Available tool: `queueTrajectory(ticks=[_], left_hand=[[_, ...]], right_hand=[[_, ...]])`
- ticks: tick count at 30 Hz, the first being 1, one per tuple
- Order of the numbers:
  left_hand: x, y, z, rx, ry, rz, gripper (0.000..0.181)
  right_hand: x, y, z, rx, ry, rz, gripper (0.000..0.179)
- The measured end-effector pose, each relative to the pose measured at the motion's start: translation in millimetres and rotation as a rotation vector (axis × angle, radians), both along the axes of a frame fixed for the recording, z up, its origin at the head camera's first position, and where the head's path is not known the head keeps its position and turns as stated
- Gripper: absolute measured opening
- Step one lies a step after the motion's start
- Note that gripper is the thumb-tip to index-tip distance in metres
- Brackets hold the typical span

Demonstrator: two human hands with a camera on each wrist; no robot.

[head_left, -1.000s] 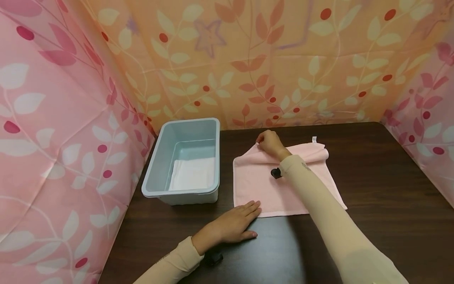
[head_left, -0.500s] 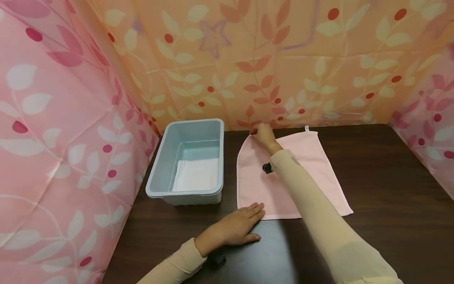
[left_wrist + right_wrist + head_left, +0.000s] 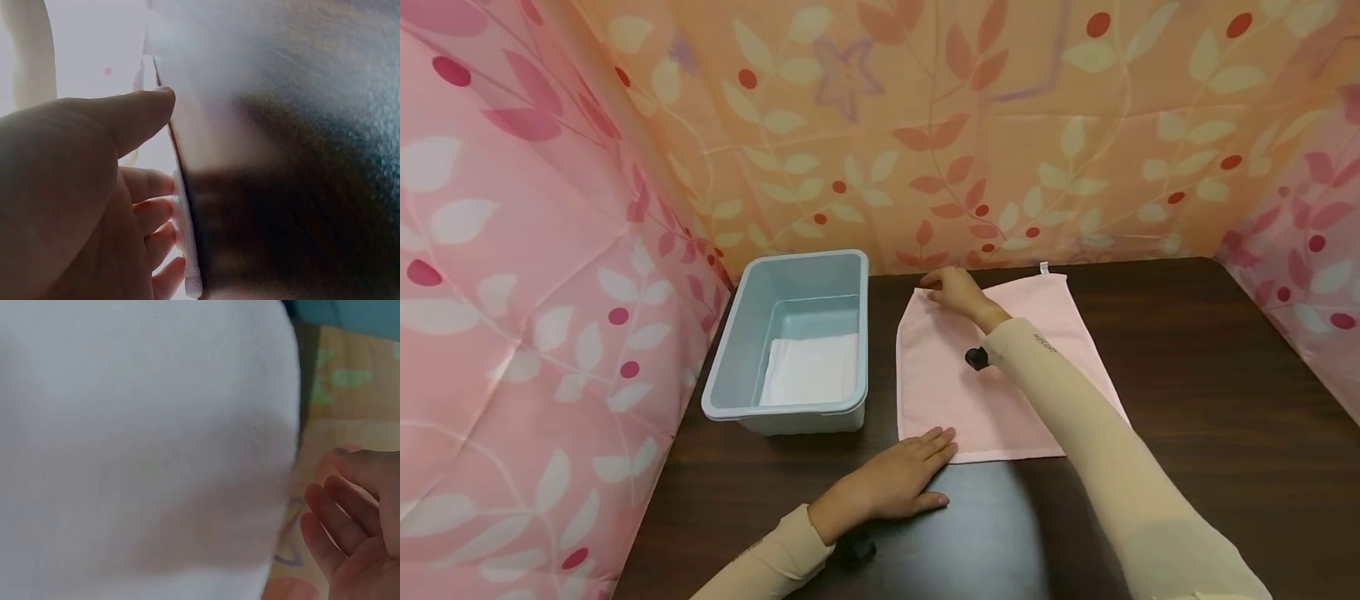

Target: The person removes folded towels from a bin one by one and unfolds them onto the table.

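Observation:
A pink towel (image 3: pixel 936 379) lies spread on the dark table, its white tag at the far edge. My left hand (image 3: pixel 897 477) rests flat with its fingertips on the near left corner; in the left wrist view those fingers touch the towel's edge (image 3: pixel 191 269). At the far left corner is my right hand (image 3: pixel 958 293), loosely bent and holding nothing. The right wrist view shows its fingers (image 3: pixel 337 519) apart from the towel's border. My right forearm hides part of the towel's right side.
Left of the towel stands a light blue tub (image 3: pixel 786 411) with a folded white cloth (image 3: pixel 811 369) inside. Patterned curtains (image 3: pixel 865 150) hang behind the table (image 3: pixel 1210 392) and at both sides. A small black wrist camera (image 3: pixel 977 358) sits under the right cuff.
My right hand drew the rolled far side of the towel away from me until it lay flat, then let go of the far left corner. The left hand stayed in place.

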State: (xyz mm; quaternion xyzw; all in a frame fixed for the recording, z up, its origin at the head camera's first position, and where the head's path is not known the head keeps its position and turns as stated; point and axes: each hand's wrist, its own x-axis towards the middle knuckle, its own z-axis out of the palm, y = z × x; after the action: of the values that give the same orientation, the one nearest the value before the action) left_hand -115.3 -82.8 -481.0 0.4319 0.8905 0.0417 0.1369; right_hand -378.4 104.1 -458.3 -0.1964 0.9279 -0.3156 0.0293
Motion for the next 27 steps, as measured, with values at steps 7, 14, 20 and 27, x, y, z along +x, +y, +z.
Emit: queueTrajectory(ticks=[7,14,20,27], left_hand=[[-1.1,0.5,0.1,0.006,0.007,0.004,0.071],[-2.7,-1.9,0.4,0.014,0.011,-0.003,0.071],[-4.6,-5.2,0.4,0.020,0.006,-0.002,0.071],[-6.7,-6.6,0.4,0.008,-0.010,0.015,0.071]], right_hand=[[24.8,55.6,11.5,0.059,0.061,0.027,0.042],[53.4,125.8,-3.8,0.279,0.008,0.002,0.067],[73.2,156.8,-22.1,0.347,-0.093,0.016,0.077],[87.6,163.4,-27.2,0.372,-0.051,0.039,0.076]])
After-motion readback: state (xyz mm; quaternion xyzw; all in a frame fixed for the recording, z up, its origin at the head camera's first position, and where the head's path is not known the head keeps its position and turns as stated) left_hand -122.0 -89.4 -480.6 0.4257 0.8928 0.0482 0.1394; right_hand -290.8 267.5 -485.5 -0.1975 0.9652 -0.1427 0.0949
